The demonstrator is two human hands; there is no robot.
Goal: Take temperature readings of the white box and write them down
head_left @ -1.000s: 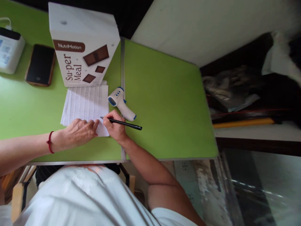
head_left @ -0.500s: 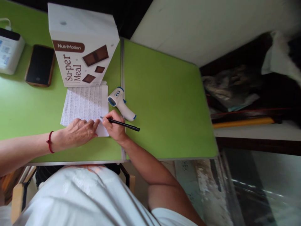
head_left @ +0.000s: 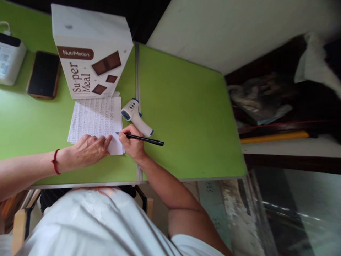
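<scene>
My right hand [head_left: 132, 144] pinches a black pen [head_left: 147, 139], its tip at the right part of a white sheet of paper [head_left: 94, 113]. Rows of small handwriting cover most of that sheet, which lies on other sheets. My left hand [head_left: 89, 150] rests flat across the lower part of the paper, fingers stretched toward the pen tip, holding nothing. A red bracelet [head_left: 55, 161] circles the left wrist. Just beyond my right hand lies a white and blue infrared thermometer [head_left: 136, 116].
A white NutriMotion box [head_left: 92, 67] stands at the paper's far edge. Left of it are a dark phone [head_left: 44, 75] and a white device with a cable [head_left: 10, 58]. The green table [head_left: 183, 117] has a seam; a cluttered shelf [head_left: 266, 103] is at the right.
My right hand with the pen has moved slightly right along the sheet, and the pen lies a little flatter. My left hand stays in place; the view has shifted slightly.
</scene>
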